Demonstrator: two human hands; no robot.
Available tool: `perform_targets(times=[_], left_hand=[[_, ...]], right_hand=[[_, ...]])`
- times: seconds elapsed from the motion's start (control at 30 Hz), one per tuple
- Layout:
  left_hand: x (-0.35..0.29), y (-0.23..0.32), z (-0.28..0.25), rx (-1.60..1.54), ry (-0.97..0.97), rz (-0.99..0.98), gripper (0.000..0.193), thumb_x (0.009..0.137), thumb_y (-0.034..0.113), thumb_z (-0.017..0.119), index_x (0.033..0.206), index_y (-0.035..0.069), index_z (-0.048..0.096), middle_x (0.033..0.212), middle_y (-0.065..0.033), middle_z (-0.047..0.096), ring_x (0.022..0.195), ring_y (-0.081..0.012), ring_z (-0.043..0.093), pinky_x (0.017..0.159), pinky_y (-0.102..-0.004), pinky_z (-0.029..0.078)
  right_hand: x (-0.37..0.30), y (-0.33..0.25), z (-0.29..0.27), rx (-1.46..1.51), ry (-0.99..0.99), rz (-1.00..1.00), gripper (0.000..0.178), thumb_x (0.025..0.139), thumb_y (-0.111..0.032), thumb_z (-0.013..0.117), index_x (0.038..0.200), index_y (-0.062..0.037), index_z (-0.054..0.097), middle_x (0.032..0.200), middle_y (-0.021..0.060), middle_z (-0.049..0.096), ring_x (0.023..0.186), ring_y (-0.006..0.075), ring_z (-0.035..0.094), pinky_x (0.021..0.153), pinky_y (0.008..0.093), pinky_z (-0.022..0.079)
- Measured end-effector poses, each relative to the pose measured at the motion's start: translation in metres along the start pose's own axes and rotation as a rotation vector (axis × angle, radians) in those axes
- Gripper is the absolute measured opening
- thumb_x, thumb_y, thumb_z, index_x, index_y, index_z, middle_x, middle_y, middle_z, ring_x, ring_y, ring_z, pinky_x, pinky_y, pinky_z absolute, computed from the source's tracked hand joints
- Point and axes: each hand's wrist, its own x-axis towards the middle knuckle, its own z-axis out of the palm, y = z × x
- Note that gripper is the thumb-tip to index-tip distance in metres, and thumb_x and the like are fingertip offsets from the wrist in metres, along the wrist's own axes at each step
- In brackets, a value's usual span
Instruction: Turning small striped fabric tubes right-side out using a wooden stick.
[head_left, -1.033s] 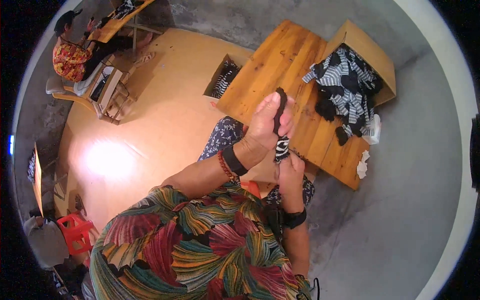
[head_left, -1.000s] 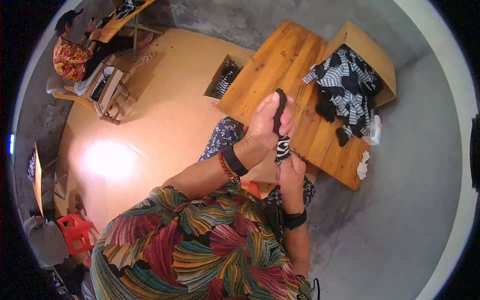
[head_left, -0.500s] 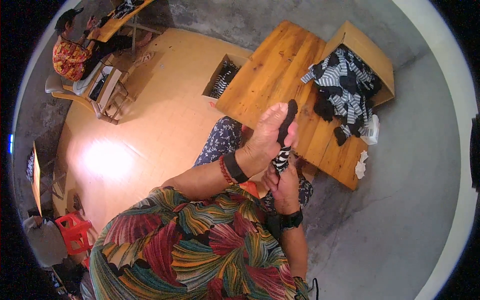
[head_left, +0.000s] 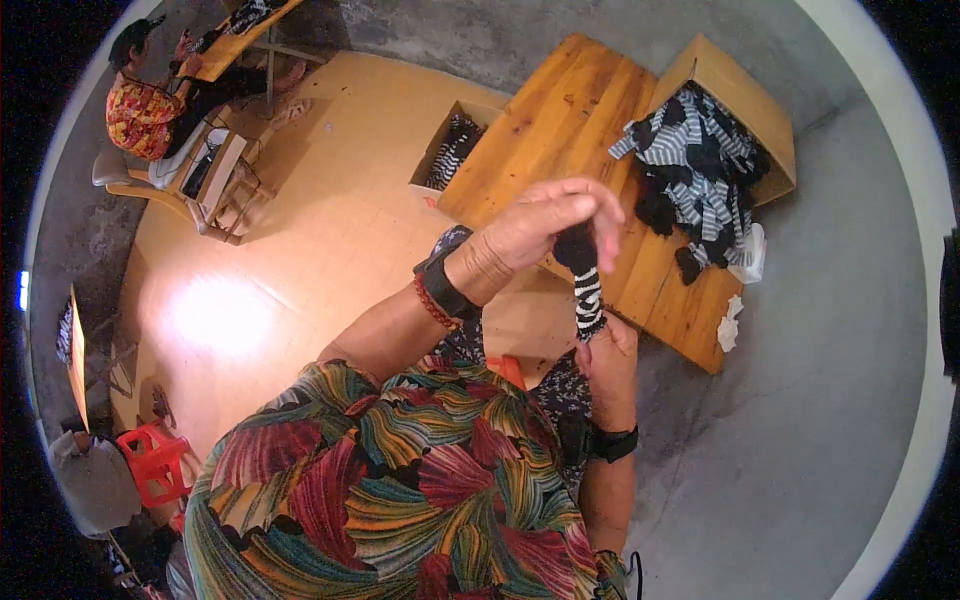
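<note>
A small black-and-white striped knit sock (head_left: 589,295) with a solid black end is stretched upright between my hands, in front of the table. My right hand (head_left: 610,355) is closed around its lower end. My left hand (head_left: 540,225) arches over the black upper end with its fingers bent down around it; part of that end is hidden under the palm and fingers. Dark bands and a red bead bracelet circle my wrists.
A wooden table (head_left: 545,115) carries a tipped cardboard box (head_left: 765,125) spilling a heap of striped knit pieces (head_left: 690,150). Another box (head_left: 425,170) sits on the floor beside the table. White paper (head_left: 730,322) lies by its right edge. A person (head_left: 145,110) sits at the far left; a red stool (head_left: 152,465) stands nearer.
Both hands have shifted right, the right one also lower. My left hand has turned from a grip along the black end to arching over it. More of the striped part now shows.
</note>
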Motion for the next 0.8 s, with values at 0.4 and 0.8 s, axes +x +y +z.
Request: perform_targets(times=[0.4,0.8], left_hand=[[-0.003,-0.035,0.017,-0.422,0.368,-0.042,0.025,0.087,0.034,0.043,0.077,0.011,0.045,0.051,-0.0016,0.042,0.037,-0.0133,0.036,0.04,-0.0295,0.035],[-0.011,-0.022,0.02,-0.353,0.441,-0.046,0.025,0.087,0.036,0.043,0.088,0.011,0.047,0.056,-0.002,0.045,0.04,-0.014,0.039,0.042,-0.0286,0.037]], right_hand=[[-0.004,0.024,0.01,0.244,0.022,0.158,0.021,0.086,-0.024,0.047,0.076,-0.0059,0.05,0.048,-0.0029,0.037,0.038,0.0055,0.032,0.036,0.0201,0.024],[0.0,0.004,0.018,0.546,-0.262,0.326,0.023,0.086,-0.023,0.045,0.071,-0.0055,0.048,0.044,-0.0018,0.033,0.033,0.0091,0.03,0.035,0.0234,0.026]])
